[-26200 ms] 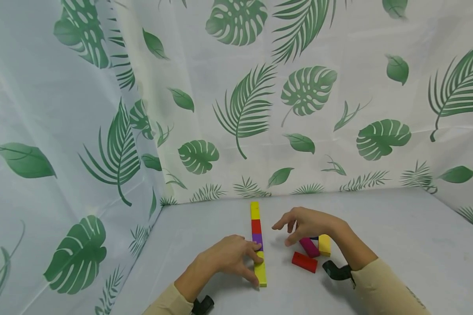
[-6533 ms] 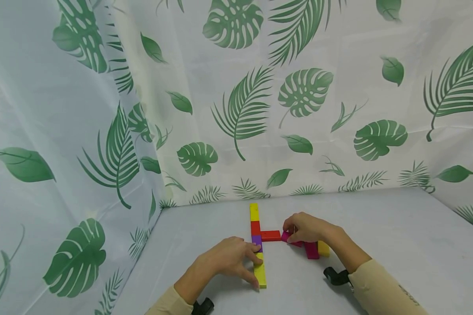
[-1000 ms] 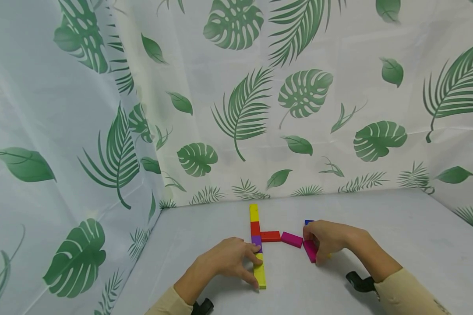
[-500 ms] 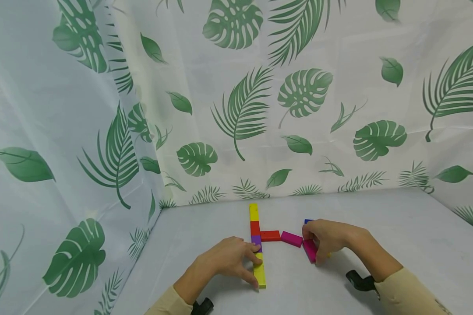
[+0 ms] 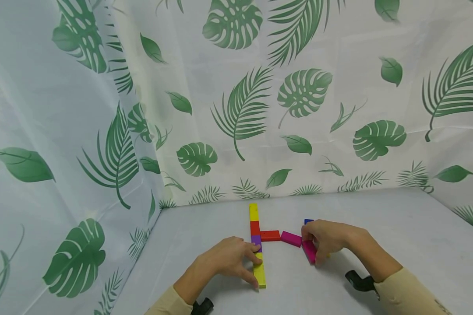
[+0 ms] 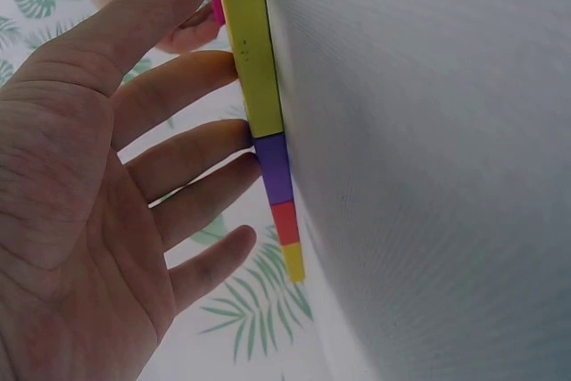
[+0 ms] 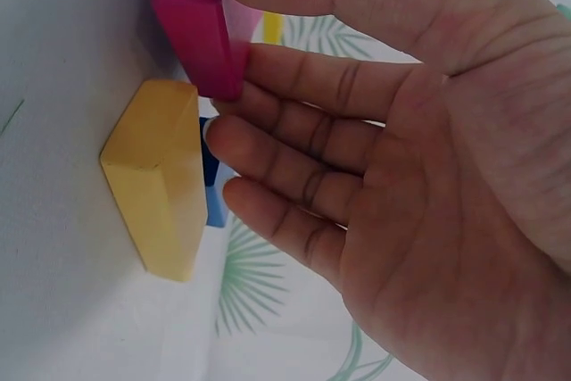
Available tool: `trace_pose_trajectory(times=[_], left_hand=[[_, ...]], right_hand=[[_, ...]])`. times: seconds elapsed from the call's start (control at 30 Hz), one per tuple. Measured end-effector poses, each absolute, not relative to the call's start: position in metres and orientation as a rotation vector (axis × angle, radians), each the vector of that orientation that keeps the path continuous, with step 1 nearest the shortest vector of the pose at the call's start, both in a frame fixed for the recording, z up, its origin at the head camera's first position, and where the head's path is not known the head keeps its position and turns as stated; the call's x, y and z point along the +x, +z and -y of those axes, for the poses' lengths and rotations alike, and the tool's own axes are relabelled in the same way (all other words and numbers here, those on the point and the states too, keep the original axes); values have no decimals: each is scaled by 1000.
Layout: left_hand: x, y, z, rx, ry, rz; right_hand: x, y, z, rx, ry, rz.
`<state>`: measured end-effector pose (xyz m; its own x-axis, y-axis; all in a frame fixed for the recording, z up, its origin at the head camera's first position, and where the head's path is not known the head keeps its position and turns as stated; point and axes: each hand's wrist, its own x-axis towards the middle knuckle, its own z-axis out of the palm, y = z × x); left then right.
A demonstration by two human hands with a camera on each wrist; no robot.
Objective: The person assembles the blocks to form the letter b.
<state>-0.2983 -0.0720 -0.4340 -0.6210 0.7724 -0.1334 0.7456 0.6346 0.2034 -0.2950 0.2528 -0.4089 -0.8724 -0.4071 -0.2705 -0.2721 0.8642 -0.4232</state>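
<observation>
A straight column of wooden blocks runs away from me: long yellow (image 5: pixel 261 278), purple (image 5: pixel 255 239), red (image 5: pixel 255 228) and far yellow (image 5: pixel 253 212). My left hand (image 5: pixel 229 257) rests beside it, fairly straight fingertips touching the near yellow and purple blocks, thumb near the yellow block's close end. From the column's right side a red block (image 5: pixel 270 236) reaches out sideways. A magenta block (image 5: pixel 291 239) continues from it, slanting slightly nearer. My right hand (image 5: pixel 335 236) pinches a second magenta block (image 5: pixel 309 252) between thumb and fingers, its far end at the first one's right end.
A blue block (image 5: pixel 308 221) shows just beyond the right hand. Mostly hidden behind that hand in the head view, a yellow-orange block (image 7: pixel 161 185) stands close to its fingertips. Leaf-printed sheets (image 5: pixel 236 109) rise behind and left of the pale table (image 5: pixel 205 218).
Since the earliest frame, the red block and first magenta block have come to the column's right side. My right hand has shifted from the first magenta block to the second. Almost nothing moved lately.
</observation>
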Motion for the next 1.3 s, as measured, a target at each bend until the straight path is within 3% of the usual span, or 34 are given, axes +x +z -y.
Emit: trace_pose_trajectory(times=[1.3], left_hand=[[-298,-433,73,1250,197,-2633]], right_hand=[[-295,-411,-250,-452,-533,-2670]])
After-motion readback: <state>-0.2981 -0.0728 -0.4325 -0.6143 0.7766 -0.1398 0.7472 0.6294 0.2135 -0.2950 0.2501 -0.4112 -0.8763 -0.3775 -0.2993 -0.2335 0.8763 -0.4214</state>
